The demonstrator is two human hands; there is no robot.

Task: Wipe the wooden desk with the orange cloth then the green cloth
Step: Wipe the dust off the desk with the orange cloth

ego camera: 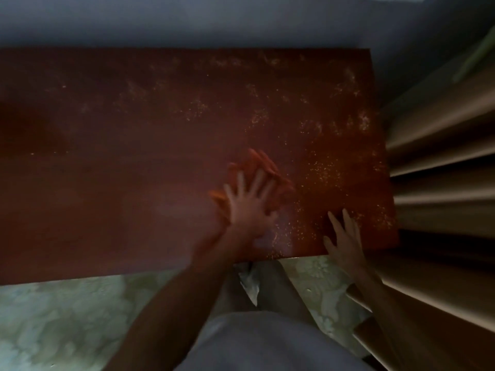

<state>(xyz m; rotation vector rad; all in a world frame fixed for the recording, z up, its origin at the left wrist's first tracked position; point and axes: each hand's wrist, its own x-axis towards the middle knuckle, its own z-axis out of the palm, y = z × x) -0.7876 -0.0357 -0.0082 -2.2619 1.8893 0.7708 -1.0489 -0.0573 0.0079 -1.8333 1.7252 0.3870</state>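
The left hand point(247, 207) presses flat, fingers spread, on the orange cloth point(257, 172), which lies on the reddish wooden tabletop point(134, 156) right of centre; its grip is released. The right hand point(344, 236) rests open-palmed at the near edge. Pale specks point(321, 170) dot the right side.

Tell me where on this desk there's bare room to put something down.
The wooden desk is bare along its whole left half, from the left hand pressing the orange cloth out to the picture's edge. The right end is taken: the right hand rests at the near edge, and pale specks cover the rest.
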